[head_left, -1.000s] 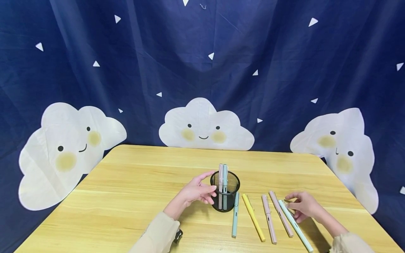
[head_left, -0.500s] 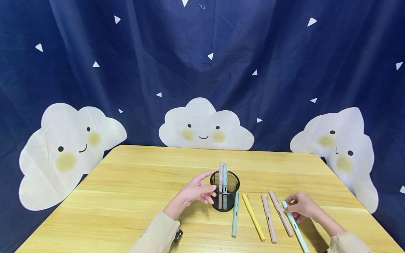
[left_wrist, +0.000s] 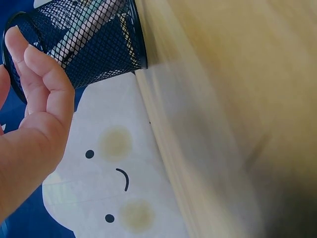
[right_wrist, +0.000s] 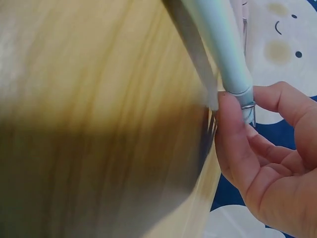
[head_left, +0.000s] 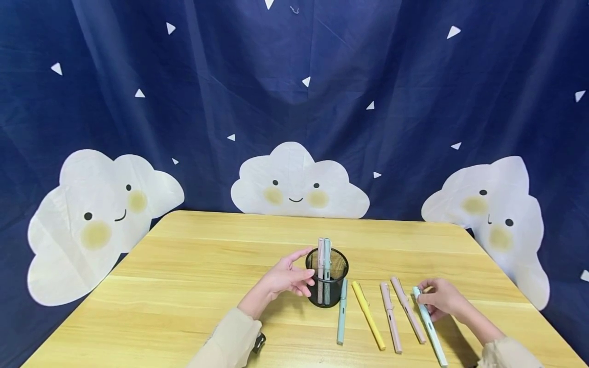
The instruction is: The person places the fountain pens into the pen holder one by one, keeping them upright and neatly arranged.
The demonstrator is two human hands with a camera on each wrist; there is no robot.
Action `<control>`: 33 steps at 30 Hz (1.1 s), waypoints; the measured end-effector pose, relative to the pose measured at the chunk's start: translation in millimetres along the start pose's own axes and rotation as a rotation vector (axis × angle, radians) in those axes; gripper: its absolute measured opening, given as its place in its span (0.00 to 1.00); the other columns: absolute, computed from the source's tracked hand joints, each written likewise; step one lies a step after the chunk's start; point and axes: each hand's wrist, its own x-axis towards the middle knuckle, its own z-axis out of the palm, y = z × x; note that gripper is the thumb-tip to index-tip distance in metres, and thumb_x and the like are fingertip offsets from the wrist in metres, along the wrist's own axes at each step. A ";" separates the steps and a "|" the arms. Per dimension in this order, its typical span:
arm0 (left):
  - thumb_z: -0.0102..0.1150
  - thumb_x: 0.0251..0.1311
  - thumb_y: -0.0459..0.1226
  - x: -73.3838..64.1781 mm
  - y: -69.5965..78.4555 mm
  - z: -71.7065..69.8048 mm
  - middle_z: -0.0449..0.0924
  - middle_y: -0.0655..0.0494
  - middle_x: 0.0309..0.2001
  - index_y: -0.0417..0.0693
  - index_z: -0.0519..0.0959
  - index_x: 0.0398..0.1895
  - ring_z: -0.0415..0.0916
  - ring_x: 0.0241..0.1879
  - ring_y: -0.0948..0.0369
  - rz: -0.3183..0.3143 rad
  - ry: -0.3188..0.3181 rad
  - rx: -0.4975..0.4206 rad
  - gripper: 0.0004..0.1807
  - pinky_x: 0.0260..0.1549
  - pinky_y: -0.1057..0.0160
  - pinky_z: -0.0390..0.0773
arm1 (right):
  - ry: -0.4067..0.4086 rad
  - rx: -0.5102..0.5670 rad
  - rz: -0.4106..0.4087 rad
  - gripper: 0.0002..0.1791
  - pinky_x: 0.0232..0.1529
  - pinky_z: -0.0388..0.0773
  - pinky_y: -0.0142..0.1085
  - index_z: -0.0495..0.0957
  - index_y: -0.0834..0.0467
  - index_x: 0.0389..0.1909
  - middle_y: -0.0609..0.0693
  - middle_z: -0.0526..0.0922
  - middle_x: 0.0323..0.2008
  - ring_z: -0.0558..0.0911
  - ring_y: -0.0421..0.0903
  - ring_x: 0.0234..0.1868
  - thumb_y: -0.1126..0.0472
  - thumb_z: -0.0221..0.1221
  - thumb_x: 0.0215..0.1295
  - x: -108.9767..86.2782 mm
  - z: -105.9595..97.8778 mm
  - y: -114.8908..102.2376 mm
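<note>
My left hand [head_left: 287,277] holds the left side of a black mesh pen holder [head_left: 333,291], its fingers and thumb spread around the rim. The mesh wall [left_wrist: 106,44] shows beside the curved fingers in the left wrist view. One pink pen [head_left: 320,250] and one blue-green pen [head_left: 327,250] stand upright in it. With thumb and fingers, my right hand [head_left: 439,299] pinches the upper end of a pale mint pen [head_left: 430,327]. In the right wrist view the mint pen [right_wrist: 223,44] runs up from the fingertips, its metal clip beside them.
Between the hands, a blue-green pen [head_left: 342,317], a yellow pen [head_left: 368,314] and two pink pens [head_left: 391,319] lie on the wooden table [head_left: 184,286]. A blue curtain [head_left: 294,61] with printed clouds hangs behind the table.
My right hand has taken hold of the mint pen, and its far end has shifted slightly right and turned more upright in view. The left hand and pen holder stay put.
</note>
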 end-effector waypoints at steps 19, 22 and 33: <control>0.53 0.58 0.31 -0.3 1.0 0.4 0.79 0.47 0.24 0.46 0.50 0.68 0.76 0.16 0.60 -0.001 -0.003 0.005 0.36 0.16 0.69 0.75 | -0.055 0.239 -0.063 0.29 0.24 0.80 0.44 0.47 0.79 0.59 0.52 0.69 0.26 0.76 0.43 0.21 0.68 0.47 0.63 3.0 -2.8 -6.4; 0.53 0.58 0.31 0.2 0.6 0.2 0.79 0.47 0.24 0.46 0.50 0.68 0.76 0.16 0.60 -0.004 -0.001 0.002 0.36 0.16 0.69 0.75 | -0.047 0.291 -0.083 0.25 0.22 0.80 0.45 0.53 0.75 0.58 0.54 0.71 0.26 0.79 0.49 0.23 0.68 0.48 0.63 3.4 -2.1 -8.3; 0.54 0.58 0.32 0.2 0.6 0.0 0.79 0.47 0.25 0.47 0.49 0.68 0.76 0.16 0.60 -0.004 -0.001 0.014 0.37 0.16 0.69 0.75 | 0.013 0.334 -0.090 0.20 0.26 0.80 0.46 0.63 0.80 0.49 0.55 0.77 0.31 0.81 0.51 0.27 0.67 0.50 0.63 8.6 4.8 -17.3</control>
